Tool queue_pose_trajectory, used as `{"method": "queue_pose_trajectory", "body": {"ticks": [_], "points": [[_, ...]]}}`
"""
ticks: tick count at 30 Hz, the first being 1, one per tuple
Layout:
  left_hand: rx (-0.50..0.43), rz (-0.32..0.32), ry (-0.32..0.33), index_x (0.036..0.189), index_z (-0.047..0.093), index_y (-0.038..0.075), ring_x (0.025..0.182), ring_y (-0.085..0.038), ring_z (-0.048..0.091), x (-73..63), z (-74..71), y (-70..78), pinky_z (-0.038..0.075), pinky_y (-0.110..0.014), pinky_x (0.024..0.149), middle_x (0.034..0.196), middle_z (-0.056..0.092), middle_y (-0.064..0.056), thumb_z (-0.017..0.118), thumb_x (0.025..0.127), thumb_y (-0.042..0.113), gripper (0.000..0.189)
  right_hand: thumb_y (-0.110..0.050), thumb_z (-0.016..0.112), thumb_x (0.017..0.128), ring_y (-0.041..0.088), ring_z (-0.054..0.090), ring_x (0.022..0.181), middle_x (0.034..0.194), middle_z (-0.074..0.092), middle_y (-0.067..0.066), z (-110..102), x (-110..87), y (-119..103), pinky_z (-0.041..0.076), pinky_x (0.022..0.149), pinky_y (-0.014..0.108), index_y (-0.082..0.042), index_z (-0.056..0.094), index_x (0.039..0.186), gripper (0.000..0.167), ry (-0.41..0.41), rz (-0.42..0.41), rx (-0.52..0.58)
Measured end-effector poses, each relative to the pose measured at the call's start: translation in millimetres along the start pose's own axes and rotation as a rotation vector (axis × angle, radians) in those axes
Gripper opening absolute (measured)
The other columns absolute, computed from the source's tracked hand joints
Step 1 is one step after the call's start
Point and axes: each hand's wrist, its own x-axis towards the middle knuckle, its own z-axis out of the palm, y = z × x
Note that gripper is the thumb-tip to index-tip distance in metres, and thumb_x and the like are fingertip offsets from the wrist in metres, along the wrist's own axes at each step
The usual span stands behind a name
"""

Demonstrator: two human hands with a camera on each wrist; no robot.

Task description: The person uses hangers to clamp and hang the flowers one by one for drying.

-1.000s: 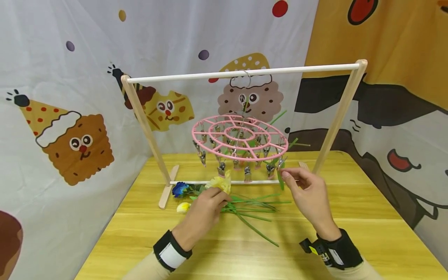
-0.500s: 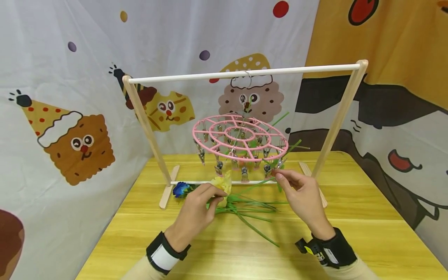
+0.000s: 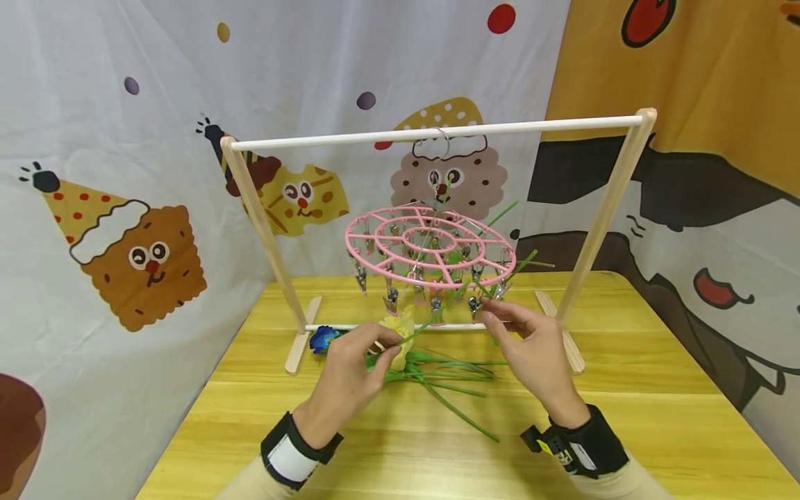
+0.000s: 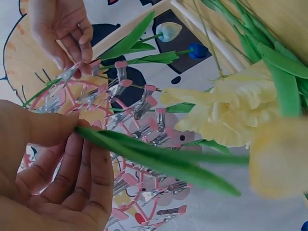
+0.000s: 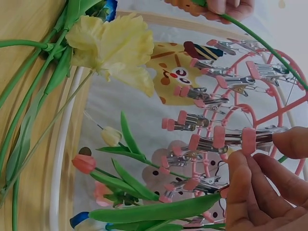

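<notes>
My left hand (image 3: 353,378) pinches the green stem of a pale yellow tulip (image 4: 281,159), held above the pile of flowers; its bloom is blurred in the left wrist view. The stem (image 3: 415,333) points up to the right, toward the hanger. My right hand (image 3: 531,347) pinches a metal clip (image 5: 262,136) with pink tips between thumb and fingers. That clip hangs from the front right of a pink round clip hanger (image 3: 437,285). Whether the clip's jaws are parted is hard to tell. Several tulips, including a pink one (image 5: 84,163), hang from other clips.
A wooden stand with a white top bar (image 3: 344,137) carries the hanger. Under it on the table (image 3: 425,458) lie several flowers: a ruffled yellow bloom (image 3: 400,326), a blue bloom (image 3: 323,339) and green stems (image 3: 459,410). A printed curtain (image 3: 300,69) hangs behind.
My left hand has lifted the yellow tulip from the pile, and its stem now slants up right. My right hand has moved slightly left, to another clip; the hanger has turned a little.
</notes>
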Motion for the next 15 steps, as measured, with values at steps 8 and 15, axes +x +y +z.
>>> {"method": "queue_pose_trajectory", "body": {"ticks": [8,15], "points": [[-0.029,-0.002,0.026,0.114,0.079,0.012,0.089,-0.013,0.080,6.7,-1.4,5.3,0.071,-0.035,0.076,0.103,0.084,-0.001,0.090,0.101,0.001,0.020,-0.005,0.082,0.108,-0.010,0.075,0.104,0.129,0.088,0.018,3.6,0.5,-3.3,0.062,0.091,0.012,-0.006,0.086,0.136,0.028,0.026,-0.003,-0.014],[-0.036,-0.031,0.030,0.118,0.078,0.010,0.086,-0.011,0.080,14.3,-2.8,10.9,0.071,-0.031,0.075,0.099,0.084,-0.001,0.088,0.105,0.006,0.017,-0.005,0.084,0.107,-0.005,0.078,0.103,0.131,0.087,0.017,7.0,3.8,-6.6,0.063,0.092,0.013,-0.006,0.083,0.142,0.035,0.036,-0.030,0.014]]}}
